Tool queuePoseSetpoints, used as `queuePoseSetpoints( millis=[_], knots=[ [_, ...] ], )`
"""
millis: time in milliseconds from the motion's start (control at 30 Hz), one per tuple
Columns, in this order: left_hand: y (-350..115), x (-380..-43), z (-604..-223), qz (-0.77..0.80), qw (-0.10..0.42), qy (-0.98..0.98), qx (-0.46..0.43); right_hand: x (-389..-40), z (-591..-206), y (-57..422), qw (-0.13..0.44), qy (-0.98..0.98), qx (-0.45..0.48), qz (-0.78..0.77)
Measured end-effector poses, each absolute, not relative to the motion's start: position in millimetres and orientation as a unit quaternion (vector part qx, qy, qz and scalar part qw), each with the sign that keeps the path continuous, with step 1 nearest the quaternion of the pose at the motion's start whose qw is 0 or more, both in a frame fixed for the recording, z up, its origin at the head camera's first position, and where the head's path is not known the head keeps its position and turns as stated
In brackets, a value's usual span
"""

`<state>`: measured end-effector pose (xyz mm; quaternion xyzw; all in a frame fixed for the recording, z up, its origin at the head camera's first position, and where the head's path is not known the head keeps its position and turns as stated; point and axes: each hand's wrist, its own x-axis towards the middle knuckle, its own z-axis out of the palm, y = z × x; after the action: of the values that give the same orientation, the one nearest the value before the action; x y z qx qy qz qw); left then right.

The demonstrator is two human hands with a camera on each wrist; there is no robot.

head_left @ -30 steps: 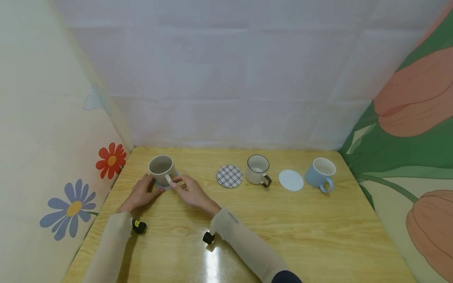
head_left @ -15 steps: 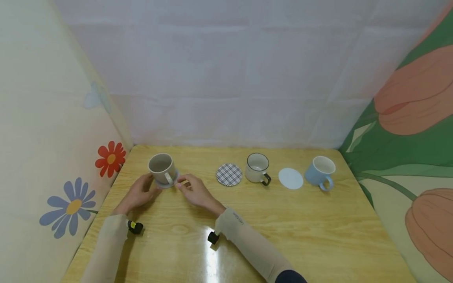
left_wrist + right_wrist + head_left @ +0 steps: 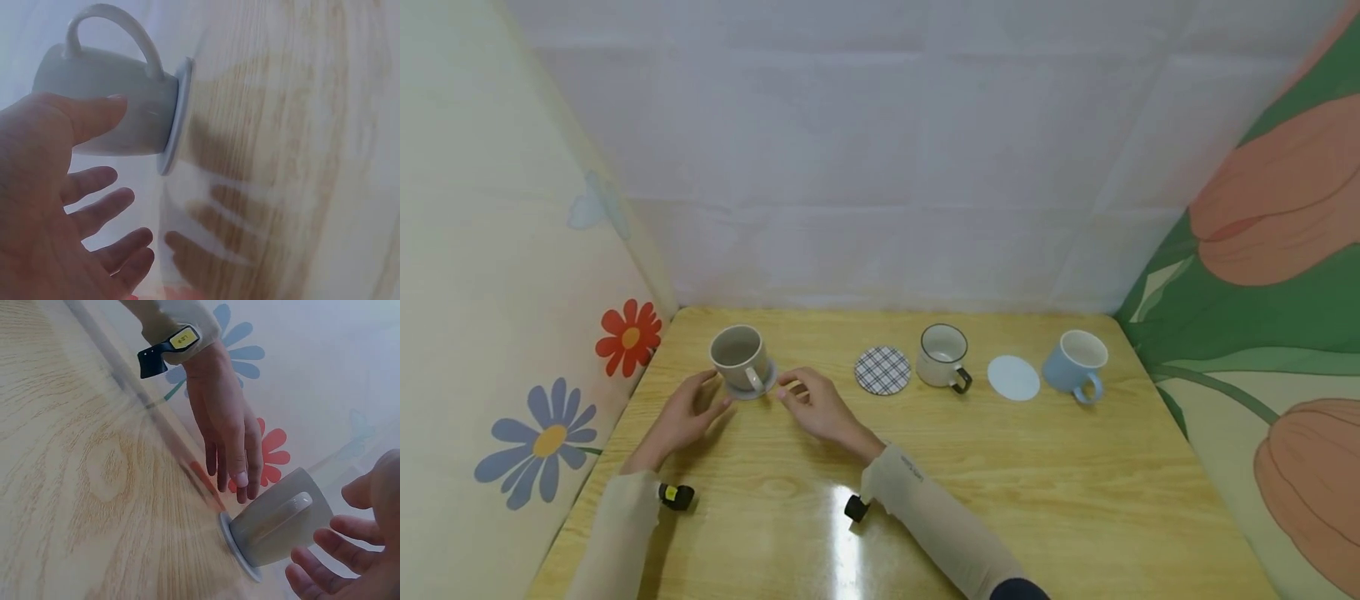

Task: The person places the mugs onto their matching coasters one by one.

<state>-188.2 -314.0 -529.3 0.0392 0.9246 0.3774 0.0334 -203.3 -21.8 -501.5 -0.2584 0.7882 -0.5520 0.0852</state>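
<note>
A light grey mug (image 3: pixel 737 358) stands upright on a round grey coaster (image 3: pixel 767 387) at the table's far left, its handle facing the near side. My left hand (image 3: pixel 681 417) is just left of the mug, fingers loosely spread and holding nothing; the left wrist view shows the mug (image 3: pixel 119 100) beyond the thumb. To the right of the coaster is my right hand (image 3: pixel 820 406), with relaxed fingers and nothing in them. In the right wrist view a gap shows between the fingers (image 3: pixel 337 550) and the mug (image 3: pixel 281 519).
Along the back of the wooden table (image 3: pixel 775 500) lie a plaid coaster (image 3: pixel 882 371), a white mug with black rim and handle (image 3: pixel 942 357), a pale blue coaster (image 3: pixel 1013 378) and a blue mug (image 3: pixel 1075 362). Fabric-covered walls (image 3: pixel 820 167) enclose three sides.
My right hand has let go of the mug's handle and drawn back to the right. My left hand has moved away from the mug and coaster, toward the lower left. The mug stays on the coaster.
</note>
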Motion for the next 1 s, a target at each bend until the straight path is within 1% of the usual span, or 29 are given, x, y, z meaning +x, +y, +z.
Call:
queuePoseSetpoints(
  millis=[267, 500, 1000],
  knots=[
    [-310, -180, -520, 0.38, 0.008, 0.924, 0.042, -201, -494, -10, 0.079, 0.787, -0.266, -0.551],
    [-304, -171, -510, 0.385, -0.029, 0.921, 0.048, -198, -489, 0, 0.074, 0.792, -0.267, -0.544],
    [-287, -154, -493, 0.346, -0.084, 0.931, 0.076, -193, -484, 20, 0.024, 0.786, -0.299, -0.54]
  ],
)
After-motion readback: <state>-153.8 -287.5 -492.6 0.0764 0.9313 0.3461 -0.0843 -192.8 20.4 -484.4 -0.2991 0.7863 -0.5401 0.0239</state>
